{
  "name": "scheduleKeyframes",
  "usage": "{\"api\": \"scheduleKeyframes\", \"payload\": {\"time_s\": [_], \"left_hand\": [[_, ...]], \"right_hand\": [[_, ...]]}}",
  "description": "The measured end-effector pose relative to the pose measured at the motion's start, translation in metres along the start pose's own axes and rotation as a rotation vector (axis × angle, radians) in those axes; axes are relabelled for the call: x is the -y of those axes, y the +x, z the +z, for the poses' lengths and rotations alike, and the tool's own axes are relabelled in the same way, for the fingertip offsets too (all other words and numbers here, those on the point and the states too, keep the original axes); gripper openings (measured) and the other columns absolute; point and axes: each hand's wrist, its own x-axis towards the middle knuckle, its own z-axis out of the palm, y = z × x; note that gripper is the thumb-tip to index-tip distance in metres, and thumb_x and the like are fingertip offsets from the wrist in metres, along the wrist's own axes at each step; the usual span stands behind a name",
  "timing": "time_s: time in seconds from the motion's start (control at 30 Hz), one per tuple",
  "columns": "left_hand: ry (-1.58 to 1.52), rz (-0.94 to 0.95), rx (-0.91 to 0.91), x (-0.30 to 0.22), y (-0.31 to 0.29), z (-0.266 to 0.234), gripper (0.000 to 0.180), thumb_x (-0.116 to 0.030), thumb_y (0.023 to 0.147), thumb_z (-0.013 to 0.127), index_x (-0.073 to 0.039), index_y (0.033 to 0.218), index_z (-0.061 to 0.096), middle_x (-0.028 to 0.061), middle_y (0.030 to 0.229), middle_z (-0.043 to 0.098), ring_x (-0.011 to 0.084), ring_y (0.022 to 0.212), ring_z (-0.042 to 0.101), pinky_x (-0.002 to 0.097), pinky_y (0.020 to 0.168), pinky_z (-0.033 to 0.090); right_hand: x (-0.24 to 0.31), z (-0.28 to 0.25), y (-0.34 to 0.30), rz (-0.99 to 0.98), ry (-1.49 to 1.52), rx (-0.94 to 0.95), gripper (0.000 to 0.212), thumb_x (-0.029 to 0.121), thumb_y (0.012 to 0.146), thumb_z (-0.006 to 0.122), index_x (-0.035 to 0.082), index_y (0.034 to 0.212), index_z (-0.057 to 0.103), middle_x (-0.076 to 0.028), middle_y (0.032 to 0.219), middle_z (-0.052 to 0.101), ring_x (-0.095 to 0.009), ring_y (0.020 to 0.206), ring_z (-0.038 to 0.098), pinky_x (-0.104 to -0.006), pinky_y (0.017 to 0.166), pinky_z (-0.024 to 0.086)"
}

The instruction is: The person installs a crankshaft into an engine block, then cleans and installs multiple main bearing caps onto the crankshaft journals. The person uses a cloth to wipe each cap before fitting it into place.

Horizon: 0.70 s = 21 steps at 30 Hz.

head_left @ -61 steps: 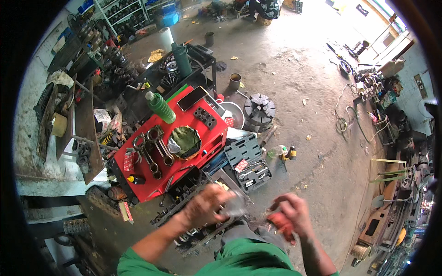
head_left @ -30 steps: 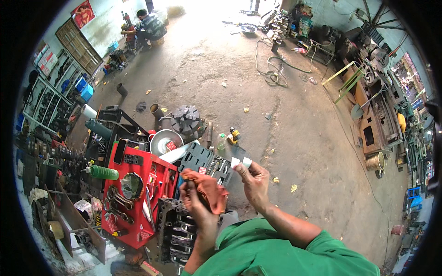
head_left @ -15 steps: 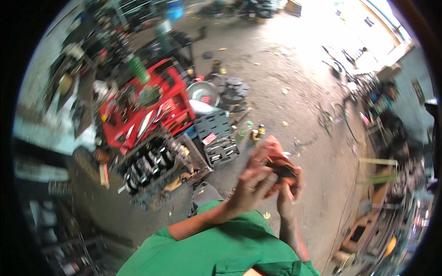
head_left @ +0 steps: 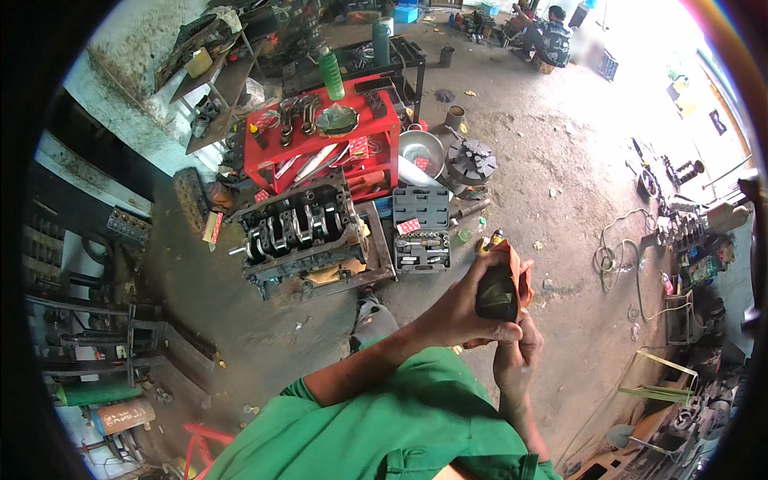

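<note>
In front of my body, both hands hold a soft, folded, cloth-like piece (head_left: 524, 282), orange outside with a dark, hollow-looking side; its exact kind cannot be made out. My left hand (head_left: 466, 310) curls round its dark side, thumb along the lower edge. Closed at the bottom edge is my right hand (head_left: 520, 352), its fingertips pressed together there. Beyond them on the floor stand a small yellow and black bottle (head_left: 495, 238) and an open socket set case (head_left: 422, 232). Left of the case lies an engine block (head_left: 304, 228) with its crankshaft showing.
A red tool cart (head_left: 376, 120) carries connecting rods, a dish and a green bottle (head_left: 331, 74). A metal bowl (head_left: 421, 152) and a dark round part (head_left: 472, 162) stand beside it. Hoses lie at right. Another person (head_left: 552, 42) sits far back.
My view has turned, so the cart and engine block show more upright. My left hand has gone from flat fingers over the orange piece to gripping it, and its dark side now faces me.
</note>
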Motion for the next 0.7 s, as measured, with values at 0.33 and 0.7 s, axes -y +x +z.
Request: {"api": "scheduleKeyframes", "payload": {"time_s": [0.33,0.7], "left_hand": [[0.152,-0.013,-0.054,0.007,-0.012,0.004,0.039,-0.017,0.083,0.081,-0.006,0.102,0.048,0.0116,0.115,0.060,0.0130,0.100,0.061,0.0315,0.087,0.051],[0.149,0.234,-0.541,0.018,-0.010,0.014,0.032,-0.016,0.101,0.057,0.000,0.126,0.045,0.0088,0.107,0.058,0.0138,0.098,0.058,0.0291,0.088,0.047]], "right_hand": [[-0.020,0.001,-0.017,0.164,0.737,-0.018,0.041,0.018,0.101,0.052,-0.010,0.131,0.051,-0.013,0.125,0.057,-0.016,0.114,0.054,-0.0326,0.101,0.042],[-0.009,0.018,0.020,0.370,1.211,0.133,0.041,0.035,0.106,0.047,0.002,0.127,0.057,-0.012,0.132,0.060,-0.027,0.123,0.056,-0.0419,0.106,0.042]]}}
